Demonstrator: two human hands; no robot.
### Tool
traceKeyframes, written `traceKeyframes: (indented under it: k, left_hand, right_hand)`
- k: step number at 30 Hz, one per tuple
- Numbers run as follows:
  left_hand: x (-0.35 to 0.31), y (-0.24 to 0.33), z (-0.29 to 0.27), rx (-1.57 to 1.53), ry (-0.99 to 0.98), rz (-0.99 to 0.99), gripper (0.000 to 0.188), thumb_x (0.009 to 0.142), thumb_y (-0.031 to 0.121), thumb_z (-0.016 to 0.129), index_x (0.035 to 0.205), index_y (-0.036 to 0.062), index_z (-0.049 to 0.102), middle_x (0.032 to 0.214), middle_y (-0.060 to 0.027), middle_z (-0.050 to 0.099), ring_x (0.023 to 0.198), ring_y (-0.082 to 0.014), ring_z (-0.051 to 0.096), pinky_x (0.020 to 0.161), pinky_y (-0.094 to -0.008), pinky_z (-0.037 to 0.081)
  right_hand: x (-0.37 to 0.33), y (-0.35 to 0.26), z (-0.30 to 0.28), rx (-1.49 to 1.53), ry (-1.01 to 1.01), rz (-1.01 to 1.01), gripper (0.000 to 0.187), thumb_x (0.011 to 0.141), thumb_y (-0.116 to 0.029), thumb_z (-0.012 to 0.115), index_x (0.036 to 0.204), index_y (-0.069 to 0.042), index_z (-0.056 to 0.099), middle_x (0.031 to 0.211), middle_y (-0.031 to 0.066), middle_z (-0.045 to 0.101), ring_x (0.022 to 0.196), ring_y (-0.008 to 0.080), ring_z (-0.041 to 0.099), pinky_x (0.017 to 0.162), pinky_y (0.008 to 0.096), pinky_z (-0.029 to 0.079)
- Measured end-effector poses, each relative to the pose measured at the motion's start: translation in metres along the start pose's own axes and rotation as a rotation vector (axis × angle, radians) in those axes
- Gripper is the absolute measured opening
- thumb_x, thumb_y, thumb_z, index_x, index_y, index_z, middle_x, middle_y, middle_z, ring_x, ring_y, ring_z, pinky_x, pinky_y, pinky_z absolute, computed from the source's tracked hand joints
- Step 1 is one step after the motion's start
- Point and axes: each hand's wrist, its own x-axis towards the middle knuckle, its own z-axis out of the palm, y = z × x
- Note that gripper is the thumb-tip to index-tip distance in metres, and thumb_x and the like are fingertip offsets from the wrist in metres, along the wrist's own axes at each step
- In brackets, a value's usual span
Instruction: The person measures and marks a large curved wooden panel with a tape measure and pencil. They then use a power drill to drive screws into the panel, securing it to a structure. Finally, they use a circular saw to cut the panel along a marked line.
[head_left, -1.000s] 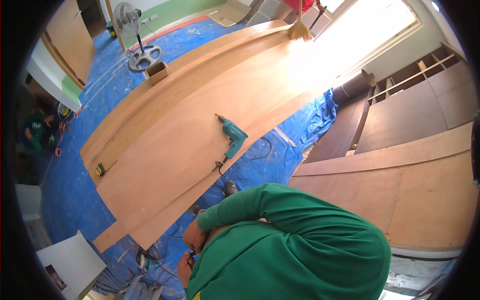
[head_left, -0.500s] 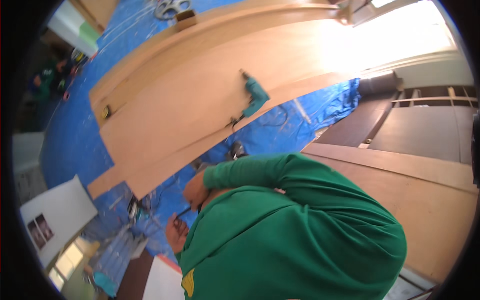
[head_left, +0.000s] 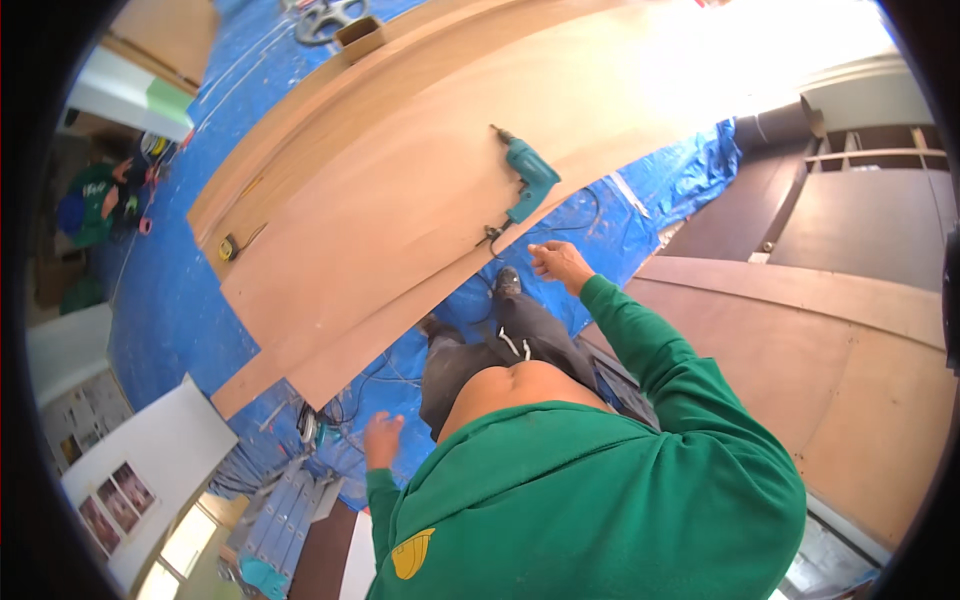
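My right hand (head_left: 560, 265) is off the near edge of the plywood sheet (head_left: 400, 200), above the blue tarp (head_left: 590, 225). Its fingers are curled in; whether anything small is inside does not show. Just beyond it lies a teal power drill (head_left: 532, 180), bit pointing away, with a dark fitting and cord at its grip end. The hand does not touch the drill. Low at my left side, my left hand (head_left: 382, 438) is smeared by motion, and its finger pose is unclear. Nearest to it are dark cords on the tarp.
A yellow tape measure (head_left: 230, 247) rests at the sheet's left end. Panels (head_left: 770, 320) stand to my right. At lower left are a white board with photos (head_left: 150, 470), a folded ladder (head_left: 275, 530) and a power tool (head_left: 312, 428). Another person (head_left: 95, 200) crouches at far left.
My hands were together at my waist around a dark, thin thing, which no longer shows. The right has swung out toward the drill; the left has dropped to my side.
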Motion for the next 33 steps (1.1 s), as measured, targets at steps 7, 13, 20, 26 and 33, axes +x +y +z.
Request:
traceKeyframes:
  k: [7,13,20,26,33]
  left_hand:
    - [0.104,0.222,0.037,0.043,-0.081,0.216,0.063,0.093,0.028,0.091,0.142,-0.0052,0.070,0.123,-0.0265,0.081,0.109,-0.0385,0.080,0.096,-0.0476,0.062]
    - [0.167,0.372,0.134,0.238,-0.059,0.371,0.094,0.088,0.028,0.094,0.165,-0.0020,0.049,0.151,-0.0312,0.066,0.135,-0.0465,0.069,0.114,-0.0535,0.055]
    - [0.217,0.463,0.203,0.473,-0.067,0.322,0.095,0.084,0.031,0.096,0.163,0.0002,0.053,0.150,-0.0317,0.063,0.138,-0.0461,0.065,0.114,-0.0530,0.054]
    - [0.225,0.470,0.223,0.384,-0.084,0.329,0.076,0.092,0.026,0.087,0.160,0.0061,0.060,0.148,-0.0330,0.064,0.134,-0.0506,0.066,0.113,-0.0556,0.055]
    - [0.229,0.384,0.168,0.368,0.209,0.364,0.096,0.088,0.028,0.091,0.167,-0.0011,0.045,0.164,-0.0324,0.052,0.154,-0.0519,0.049,0.128,-0.0558,0.042]
  right_hand:
    - [0.046,0.049,-0.033,0.223,-0.014,0.102,0.057,0.104,-0.044,0.084,0.131,0.006,0.075,0.106,0.0119,0.077,0.089,0.0205,0.073,0.074,0.0365,0.062]
    - [0.138,0.040,-0.026,0.164,0.001,-0.007,0.069,0.091,-0.038,0.095,0.141,0.005,0.072,0.126,0.0182,0.078,0.105,0.0261,0.078,0.083,0.0389,0.064]
    - [0.190,0.010,-0.039,0.415,-0.119,0.059,0.067,0.089,-0.033,0.095,0.135,0.009,0.070,0.118,0.0164,0.078,0.099,0.0262,0.078,0.080,0.0388,0.063]
    - [0.205,0.013,-0.034,0.864,-0.117,-0.011,0.062,0.085,-0.016,0.095,0.135,0.008,0.066,0.119,0.0151,0.076,0.105,0.0323,0.077,0.084,0.0448,0.065]
    - [0.205,0.014,-0.065,0.950,-0.345,0.116,0.045,0.095,-0.018,0.087,0.132,-0.001,0.069,0.114,0.0112,0.077,0.107,0.0273,0.077,0.096,0.0487,0.064]
